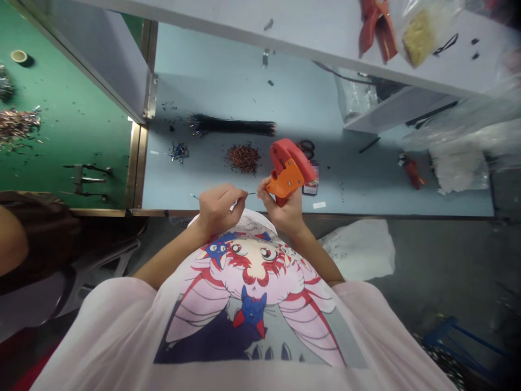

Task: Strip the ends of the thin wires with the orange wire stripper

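Note:
My right hand [285, 209] grips an orange crimping tool [288, 169] by its handles, just above the near edge of the pale blue table [228, 81]. My left hand [220, 209] is closed in a pinch on a thin black wire [249, 194] whose end reaches toward the tool's jaw. A small blue tip shows at the wire's left end [194, 196]. Both hands hover close together in front of my chest.
On the table lie a bundle of black wires [232, 126], a pile of small copper terminals [243, 157], a few blue bits [179, 152], scissors [306, 146] and a phone [310, 187]. Another person's arm [12, 239] is at the left by a green table [61, 136].

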Motion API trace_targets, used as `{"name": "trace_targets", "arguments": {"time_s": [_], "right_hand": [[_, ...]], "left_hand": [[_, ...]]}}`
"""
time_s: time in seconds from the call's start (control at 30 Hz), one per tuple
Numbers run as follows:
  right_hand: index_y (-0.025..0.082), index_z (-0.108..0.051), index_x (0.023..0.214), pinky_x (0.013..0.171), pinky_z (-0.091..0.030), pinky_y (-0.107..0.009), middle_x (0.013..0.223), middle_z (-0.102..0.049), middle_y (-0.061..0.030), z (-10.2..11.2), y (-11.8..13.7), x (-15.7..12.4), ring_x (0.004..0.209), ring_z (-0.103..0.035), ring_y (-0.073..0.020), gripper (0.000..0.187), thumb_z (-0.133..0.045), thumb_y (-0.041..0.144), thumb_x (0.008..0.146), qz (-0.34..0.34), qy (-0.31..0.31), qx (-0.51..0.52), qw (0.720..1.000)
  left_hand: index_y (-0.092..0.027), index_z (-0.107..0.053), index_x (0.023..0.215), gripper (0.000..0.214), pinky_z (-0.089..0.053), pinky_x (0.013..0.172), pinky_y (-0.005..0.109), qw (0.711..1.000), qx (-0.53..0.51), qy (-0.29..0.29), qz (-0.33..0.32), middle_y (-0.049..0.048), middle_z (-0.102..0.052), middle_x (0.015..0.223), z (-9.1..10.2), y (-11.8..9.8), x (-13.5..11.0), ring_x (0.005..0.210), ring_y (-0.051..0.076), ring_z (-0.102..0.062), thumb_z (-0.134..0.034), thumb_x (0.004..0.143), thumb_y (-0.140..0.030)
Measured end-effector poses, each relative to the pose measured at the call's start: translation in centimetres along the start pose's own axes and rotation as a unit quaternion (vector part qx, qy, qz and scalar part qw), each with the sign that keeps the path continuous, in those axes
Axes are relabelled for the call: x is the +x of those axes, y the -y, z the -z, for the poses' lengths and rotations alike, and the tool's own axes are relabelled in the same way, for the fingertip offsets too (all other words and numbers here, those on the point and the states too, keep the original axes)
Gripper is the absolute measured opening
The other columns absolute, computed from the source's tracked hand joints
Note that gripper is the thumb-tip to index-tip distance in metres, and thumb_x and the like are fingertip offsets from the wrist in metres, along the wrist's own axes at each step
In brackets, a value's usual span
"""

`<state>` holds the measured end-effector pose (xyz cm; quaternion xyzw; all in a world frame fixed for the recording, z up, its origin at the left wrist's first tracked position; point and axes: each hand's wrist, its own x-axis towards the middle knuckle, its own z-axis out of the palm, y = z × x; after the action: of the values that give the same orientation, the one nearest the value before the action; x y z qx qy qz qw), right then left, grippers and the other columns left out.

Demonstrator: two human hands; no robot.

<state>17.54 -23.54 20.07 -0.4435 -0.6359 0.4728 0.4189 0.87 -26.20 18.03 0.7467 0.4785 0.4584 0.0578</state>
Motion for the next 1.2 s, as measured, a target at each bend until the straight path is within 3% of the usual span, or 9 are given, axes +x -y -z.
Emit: {"name": "trace_targets", "arguments": {"time_s": [0.33, 0.53, 0.63, 1.0, 1.2], "right_hand": [[0.024, -0.053, 0.097, 0.075, -0.049, -0.036, 0.083, -0.057, -0.0048, 0.4, -0.7, -0.1, 0.074, -0.055, -0.0193, 0.017, -0.057, 0.034, 0.084, 0.001, 0.026, -0.088, 0.996], [0.022, -0.052, 0.093, 0.072, -0.048, -0.035, 0.081, -0.056, -0.0038, 1.3, -0.6, 0.6, 0.071, -0.051, -0.0165, 0.018, -0.058, 0.036, 0.084, -0.022, 0.122, -0.058, 0.991], [0.021, -0.052, 0.091, 0.074, -0.048, -0.034, 0.083, -0.056, -0.0044, 1.6, -0.8, 0.7, 0.074, -0.052, -0.0167, 0.017, -0.058, 0.035, 0.084, -0.034, 0.141, -0.037, 0.989], [0.022, -0.053, 0.095, 0.079, -0.047, -0.036, 0.088, -0.057, -0.0035, 1.5, -0.7, 0.4, 0.080, -0.054, -0.0166, 0.022, -0.064, 0.024, 0.076, -0.010, 0.092, -0.018, 0.996], [0.022, -0.054, 0.096, 0.077, -0.047, -0.035, 0.087, -0.060, -0.0041, 1.5, -0.3, 0.4, 0.078, -0.056, -0.0180, 0.018, -0.059, 0.021, 0.080, 0.003, 0.123, -0.084, 0.989]], "left_hand": [[-0.018, -0.058, 0.075, 0.006, -0.035, 0.055, 0.024, 0.999, 0.021, 0.010, 0.029, -0.0018, -0.054, 0.056, 0.2, 0.7, -0.5, 0.053, 0.010, -0.048, -0.056, 0.081, -0.017], [-0.018, -0.058, 0.071, 0.009, -0.032, 0.053, 0.023, 0.996, -0.033, 0.033, 0.077, -0.0038, -0.046, 0.052, 0.5, 0.9, -0.6, 0.050, 0.009, -0.042, -0.055, 0.079, -0.017], [-0.019, -0.060, 0.070, 0.010, -0.032, 0.053, 0.023, 0.995, -0.039, 0.039, 0.079, -0.0039, -0.044, 0.052, 0.8, 0.9, -0.4, 0.050, 0.009, -0.041, -0.055, 0.078, -0.015], [-0.018, -0.062, 0.074, 0.008, -0.033, 0.054, 0.023, 0.998, -0.009, 0.033, 0.051, -0.0029, -0.051, 0.054, 1.2, 0.8, -0.5, 0.051, 0.009, -0.044, -0.056, 0.077, -0.013], [-0.018, -0.060, 0.073, 0.010, -0.032, 0.053, 0.024, 0.997, 0.009, 0.061, 0.047, -0.0026, -0.050, 0.053, 1.1, 0.7, -0.5, 0.051, 0.009, -0.045, -0.053, 0.079, -0.014]]}}
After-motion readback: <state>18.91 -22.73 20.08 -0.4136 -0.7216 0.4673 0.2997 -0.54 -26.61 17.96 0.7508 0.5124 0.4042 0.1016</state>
